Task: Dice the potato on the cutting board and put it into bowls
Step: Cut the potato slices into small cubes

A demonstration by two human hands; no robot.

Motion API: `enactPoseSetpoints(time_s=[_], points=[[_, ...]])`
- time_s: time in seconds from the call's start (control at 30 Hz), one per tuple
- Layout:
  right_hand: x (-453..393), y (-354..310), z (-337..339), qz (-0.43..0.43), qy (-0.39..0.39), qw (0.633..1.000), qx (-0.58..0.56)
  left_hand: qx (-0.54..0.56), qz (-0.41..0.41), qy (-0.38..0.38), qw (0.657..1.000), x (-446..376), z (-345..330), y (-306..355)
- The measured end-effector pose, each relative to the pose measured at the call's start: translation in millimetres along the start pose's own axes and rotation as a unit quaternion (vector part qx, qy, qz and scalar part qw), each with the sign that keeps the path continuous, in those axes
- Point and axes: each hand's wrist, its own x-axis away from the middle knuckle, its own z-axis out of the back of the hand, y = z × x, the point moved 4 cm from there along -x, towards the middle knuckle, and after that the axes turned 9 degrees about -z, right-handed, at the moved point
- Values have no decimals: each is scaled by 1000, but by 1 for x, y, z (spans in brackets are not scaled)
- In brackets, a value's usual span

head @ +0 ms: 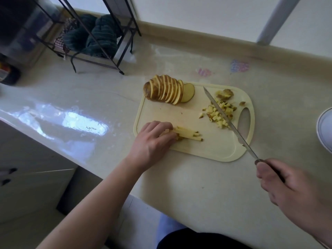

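A cream cutting board [212,146] lies on the counter. At its far left corner leans a sliced potato [165,91], the slices fanned together. A small bundle of potato sticks [188,134] lies near the board's front left, and my left hand [152,142] holds its left end with curled fingers. A pile of diced potato [218,114] sits at the board's right, near the handle hole. My right hand [287,186] grips a knife [228,121] by its handle; the long blade reaches over the diced pile. A white bowl [325,128] shows at the right edge.
A black wire rack [100,42] holding dark striped cloths stands at the back left of the counter. A dark appliance [18,29] fills the far left corner. The counter's front edge runs diagonally under my left forearm.
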Motion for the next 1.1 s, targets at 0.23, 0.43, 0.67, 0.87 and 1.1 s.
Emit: enactPoseSetpoints(time_s=[0.23,0.43,0.67,0.87,1.1], points=[[0,0,0,11,0,1000,7,35,-20,11,999,-1,6,5],[-1,4,-2,9,5,999,31,67,74,12,995,-58,-2,3],[0,2,5,20,20,999,34,132,-5,-124,983,-61,-7,-8],[-2,5,1,21,21,999,39,75,-53,-156,983,-56,-7,-5],[-5,5,1,21,37,998,53,44,2,-198,979,-63,-3,6]])
